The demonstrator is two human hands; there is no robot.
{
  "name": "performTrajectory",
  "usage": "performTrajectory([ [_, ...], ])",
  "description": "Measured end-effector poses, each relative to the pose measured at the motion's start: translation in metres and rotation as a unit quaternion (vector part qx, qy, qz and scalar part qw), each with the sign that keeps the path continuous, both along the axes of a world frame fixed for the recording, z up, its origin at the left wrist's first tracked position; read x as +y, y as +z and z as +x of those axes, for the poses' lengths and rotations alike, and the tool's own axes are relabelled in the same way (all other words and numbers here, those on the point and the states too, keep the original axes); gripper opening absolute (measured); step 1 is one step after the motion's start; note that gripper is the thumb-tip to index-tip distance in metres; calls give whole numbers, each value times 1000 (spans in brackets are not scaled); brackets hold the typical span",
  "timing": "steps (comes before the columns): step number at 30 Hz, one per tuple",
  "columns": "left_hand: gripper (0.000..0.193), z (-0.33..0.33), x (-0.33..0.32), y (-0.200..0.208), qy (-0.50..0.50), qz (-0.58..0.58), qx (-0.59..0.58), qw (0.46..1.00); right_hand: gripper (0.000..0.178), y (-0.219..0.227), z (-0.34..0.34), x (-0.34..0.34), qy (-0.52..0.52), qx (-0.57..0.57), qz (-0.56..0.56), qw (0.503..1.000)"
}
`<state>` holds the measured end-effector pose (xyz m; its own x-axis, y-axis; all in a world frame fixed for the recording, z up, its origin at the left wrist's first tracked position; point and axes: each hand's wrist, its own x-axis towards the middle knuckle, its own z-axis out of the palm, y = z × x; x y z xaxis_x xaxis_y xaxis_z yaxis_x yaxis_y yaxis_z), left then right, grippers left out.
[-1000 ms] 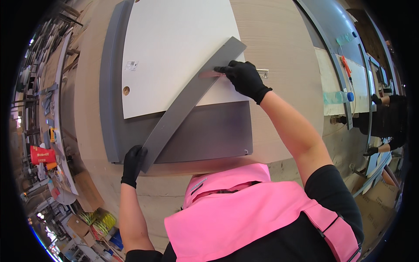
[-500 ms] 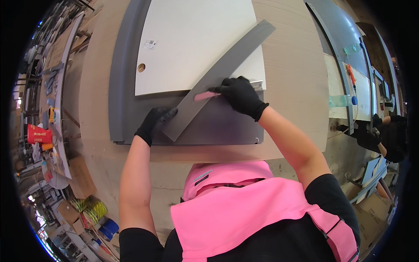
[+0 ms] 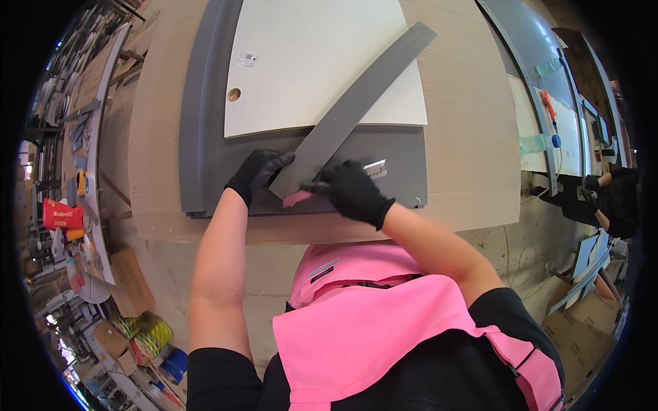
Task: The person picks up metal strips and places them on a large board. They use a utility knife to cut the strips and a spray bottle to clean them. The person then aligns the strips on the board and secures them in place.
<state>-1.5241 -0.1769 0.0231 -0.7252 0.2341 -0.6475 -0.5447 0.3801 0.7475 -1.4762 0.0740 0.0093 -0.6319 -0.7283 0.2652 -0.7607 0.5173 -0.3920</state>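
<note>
Pink cloth [image 3: 384, 322] fills the bottom of my view; it is the vest on the person's chest. Just past it both arms reach out to a big pale wooden table [image 3: 473, 137].

I see the left hand [image 3: 257, 175] in a black glove. It lies flat with fingers spread on a dark grey board [image 3: 205, 137] and presses against the near end of a long grey strip [image 3: 349, 113]. It is not closed around anything.

I see the right hand [image 3: 353, 192], also in a black glove. It is curled shut on a small pink thing [image 3: 296, 198] that pokes out beside the strip's near corner. I cannot tell what that pink thing is.

The strip lies slanted, from the hands up to the far right, across the grey board and a white panel [image 3: 322, 61]. I think it is thin, stiff and light, but long, so it could swing or slide on the smooth boards. I would hold it at the near end and press it down flat, or take it nearer the middle to lift it.

Farther off, on the right, another person's arm [image 3: 603, 181] shows beside more benches.
</note>
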Motion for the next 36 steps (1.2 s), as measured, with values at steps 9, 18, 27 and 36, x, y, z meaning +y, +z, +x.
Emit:
performTrajectory([
  [9,37,9,14,-10,-12,11,54,998,37,17,16,48,-130,-104,-26,986],
  [18,35,2,74,-19,-52,27,85,995,41,17,-3,83,-85,-23,43,995],
  [27,34,6,79,-13,-31,43,82,995,42,21,53,116,0,-123,40,992],
  [36,32,40,183,-22,-52,163,41,984,25,4,89,213,-422,-439,-656,446],
])
